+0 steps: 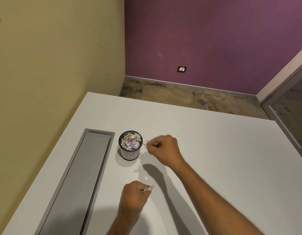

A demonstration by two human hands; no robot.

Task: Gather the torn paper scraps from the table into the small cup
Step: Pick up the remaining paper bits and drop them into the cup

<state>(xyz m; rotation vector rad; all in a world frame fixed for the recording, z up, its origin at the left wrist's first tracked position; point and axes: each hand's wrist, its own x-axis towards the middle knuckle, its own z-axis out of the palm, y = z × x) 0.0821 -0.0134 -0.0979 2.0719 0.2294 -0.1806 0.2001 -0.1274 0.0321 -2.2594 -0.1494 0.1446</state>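
Note:
A small dark cup (pixel 130 154) with a white label marked "B" stands on the white table (pixel 214 150). It is filled to the rim with crumpled paper scraps (pixel 131 141). My right hand (pixel 164 150) hovers just right of the cup's rim, its fingers pinched on a thin paper scrap (pixel 145 144) that is blurred. My left hand (pixel 133 195) is nearer to me, in front of the cup, closed on a bunch of cream paper scraps (pixel 149 188) that stick out between the fingers.
A long grey recessed cable tray with a lid (pixel 79 184) runs along the table's left side, next to the cup. The table's far edge drops to a patterned floor (pixel 180 94). A yellow wall lies at the left, a purple wall behind.

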